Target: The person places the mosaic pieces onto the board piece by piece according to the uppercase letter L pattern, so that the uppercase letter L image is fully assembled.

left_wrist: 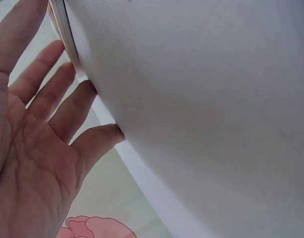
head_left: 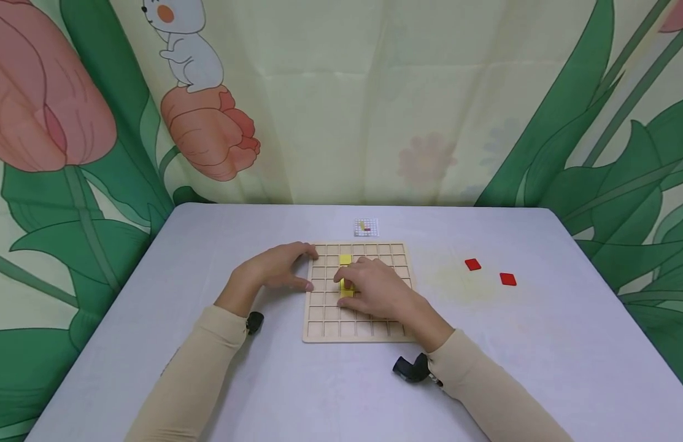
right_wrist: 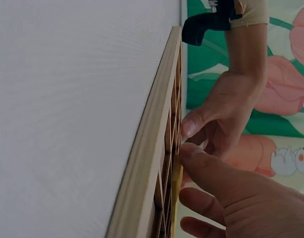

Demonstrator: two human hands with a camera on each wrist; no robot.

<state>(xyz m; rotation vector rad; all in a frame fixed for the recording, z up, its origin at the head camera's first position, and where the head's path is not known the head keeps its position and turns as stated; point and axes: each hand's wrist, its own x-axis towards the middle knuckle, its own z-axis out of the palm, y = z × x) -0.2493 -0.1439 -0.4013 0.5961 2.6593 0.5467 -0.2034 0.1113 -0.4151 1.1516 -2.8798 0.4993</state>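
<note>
Table (head_left: 512, 350) has a white cover. At the near side, right sleeve (head_left: 496, 380) and left sleeve (head_left: 192, 368), both beige, reach inward; a black camera (head_left: 412, 369) sits at the right cuff and a black device (head_left: 254, 322) at the left. Board (head_left: 324, 331), wooden and gridded, lies flat at the middle of the table.

Right hand (head_left: 377, 288) reaches across the board from the right. Thumb and fingers are bent about the yellow tiles (head_left: 345, 259); whether they pinch one cannot be told. The yellow tiles are in the third column from the left, partly covered by the hand; the farthest tile is in plain sight beyond the fingers.

Red tile (head_left: 508, 279) lies on the table, right of the board; second red tile (head_left: 472, 264) lies farther and to its left, apart from it.

Left hand (head_left: 277, 267) is at the board's left edge, fingers spread and grasping nothing, thumb and forefinger against the edge.

Card (head_left: 366, 227), printed with a grid, lies beyond the board's far edge. Backdrop (head_left: 319, 123), flower-printed, hangs farthest.
</note>
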